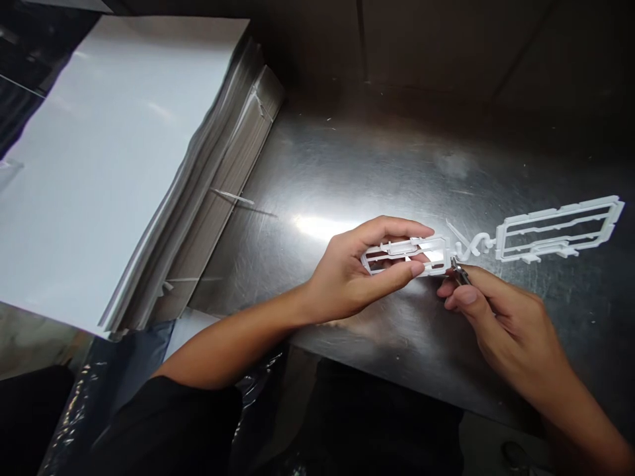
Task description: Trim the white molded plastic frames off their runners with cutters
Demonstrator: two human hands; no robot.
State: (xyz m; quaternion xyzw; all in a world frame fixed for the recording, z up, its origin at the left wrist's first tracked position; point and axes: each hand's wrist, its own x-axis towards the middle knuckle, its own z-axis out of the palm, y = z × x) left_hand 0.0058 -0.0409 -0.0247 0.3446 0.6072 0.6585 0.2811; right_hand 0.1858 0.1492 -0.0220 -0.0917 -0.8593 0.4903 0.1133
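Note:
My left hand (354, 274) is closed round a white plastic frame (437, 254), fingers and thumb on its long edges. A curly white runner (475, 246) links this piece to a second white plastic frame (560, 228), which sticks out to the right above the metal table. In my right hand (506, 317) is a pair of small metal nippers (460, 271). Their tip is at the right end of the held frame, by the runner; whether the jaws are closed on the plastic is too small to tell. The palm hides the nippers' handles.
A thick stack of white sheets (129, 132) rests on the left, with thin plastic strips (233, 196) poking from its side. Small white scraps (328, 119) lie on the scratched metal table (347, 178). A dark wall (421, 46) borders the table's far side.

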